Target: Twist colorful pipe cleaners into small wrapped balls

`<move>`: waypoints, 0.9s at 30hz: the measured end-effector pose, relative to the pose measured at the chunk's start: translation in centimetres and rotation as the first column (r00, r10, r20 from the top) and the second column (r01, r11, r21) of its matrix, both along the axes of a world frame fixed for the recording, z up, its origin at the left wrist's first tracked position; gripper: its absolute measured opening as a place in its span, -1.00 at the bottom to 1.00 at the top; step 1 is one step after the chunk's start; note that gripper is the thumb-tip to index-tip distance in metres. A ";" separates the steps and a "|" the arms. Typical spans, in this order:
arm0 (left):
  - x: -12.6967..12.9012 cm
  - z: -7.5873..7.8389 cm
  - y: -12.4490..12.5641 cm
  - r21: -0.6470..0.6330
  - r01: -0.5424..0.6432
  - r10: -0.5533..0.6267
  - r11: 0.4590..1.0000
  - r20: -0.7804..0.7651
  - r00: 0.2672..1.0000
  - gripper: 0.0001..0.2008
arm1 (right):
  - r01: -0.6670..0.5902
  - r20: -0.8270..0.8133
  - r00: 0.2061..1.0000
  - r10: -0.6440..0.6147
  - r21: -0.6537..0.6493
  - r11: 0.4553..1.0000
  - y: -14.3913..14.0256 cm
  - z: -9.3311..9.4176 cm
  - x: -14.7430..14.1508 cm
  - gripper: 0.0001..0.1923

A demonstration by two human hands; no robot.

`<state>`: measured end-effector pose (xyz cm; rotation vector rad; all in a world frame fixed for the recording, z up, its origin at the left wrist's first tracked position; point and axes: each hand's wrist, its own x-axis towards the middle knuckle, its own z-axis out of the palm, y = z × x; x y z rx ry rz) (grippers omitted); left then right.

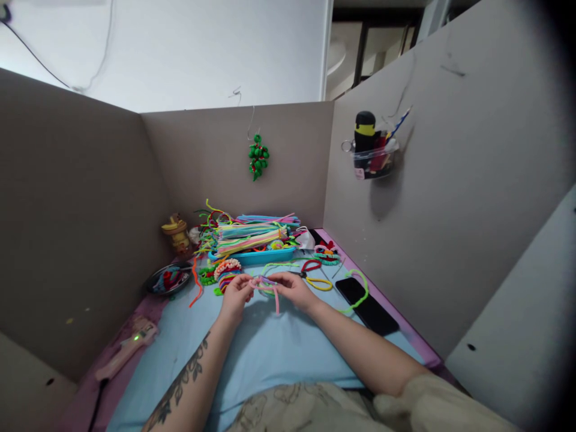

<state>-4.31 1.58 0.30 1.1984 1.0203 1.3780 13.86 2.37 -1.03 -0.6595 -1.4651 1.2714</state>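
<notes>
Between my two hands, above the blue cloth, is a pink pipe cleaner bent into a loop, with one end hanging down. Purple and pale green strands show beside it. The fingers of my left hand pinch the loop's left side. On the other side, my right hand grips it with thumb and fingers closed. Just behind my left hand sits a striped, multicoloured pipe-cleaner piece with a peach curled top. Red-and-yellow-handled pliers lie beyond my right hand.
A blue tray heaped with pipe cleaners stands at the back. A black phone lies right, a pink glue gun left, near a dark bowl. Grey panels enclose the table; a clear holder hangs right.
</notes>
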 end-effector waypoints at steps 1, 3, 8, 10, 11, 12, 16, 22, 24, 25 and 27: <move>0.0 0.1 0.0 0.003 0.016 -0.016 1.000 -0.023 1.000 -0.65 | -0.010 0.010 1.000 0.010 0.006 1.000 0.0 -0.1 0.0 -0.64; -0.1 0.1 0.0 0.036 0.039 -0.034 0.999 -0.110 0.993 -0.68 | -0.018 0.029 0.999 0.018 0.018 1.000 0.2 -0.3 0.1 -0.66; -0.8 -0.1 0.0 0.359 -0.062 0.231 0.931 -0.450 0.863 -0.76 | 0.030 0.081 0.996 -0.030 0.008 1.000 0.4 -0.5 0.0 -0.69; -1.0 -0.2 -0.1 0.529 -0.074 0.398 0.845 -0.531 0.749 -0.76 | 0.060 0.084 0.995 -0.060 -0.001 0.998 0.3 -0.4 -0.1 -0.69; -1.1 -0.1 -0.3 0.590 -0.054 0.449 0.806 -0.550 0.704 -0.77 | 0.080 0.080 0.994 -0.079 -0.005 0.997 0.3 -0.4 -0.2 -0.69; -1.1 -0.1 -0.4 0.633 -0.025 0.482 0.774 -0.562 0.673 -0.79 | 0.099 0.074 0.992 -0.098 -0.011 0.995 0.3 -0.3 -0.2 -0.69; -1.1 0.0 -0.7 0.682 0.061 0.513 0.729 -0.603 0.612 -0.88 | 0.135 0.067 0.989 -0.134 -0.023 0.991 0.4 -0.1 -0.1 -0.69; -1.3 -0.3 -0.3 0.643 0.062 0.499 0.764 -0.649 0.574 -0.84 | 0.098 0.122 0.987 -0.100 0.028 0.995 -0.1 0.2 -0.1 -0.68; -1.3 -0.4 -0.2 0.619 0.045 0.481 0.784 -0.652 0.587 -0.85 | 0.076 0.137 0.987 -0.083 0.051 0.996 -0.2 0.4 -0.1 -0.67; -1.2 -0.5 -0.1 0.604 0.026 0.470 0.796 -0.646 0.601 -0.86 | 0.062 0.142 0.987 -0.070 0.056 0.996 -0.3 0.4 -0.1 -0.67; -1.2 -0.8 0.2 0.553 -0.031 0.437 0.832 -0.620 0.652 -0.89 | 0.044 0.142 0.989 -0.051 0.057 0.997 -0.3 0.4 -0.1 -0.67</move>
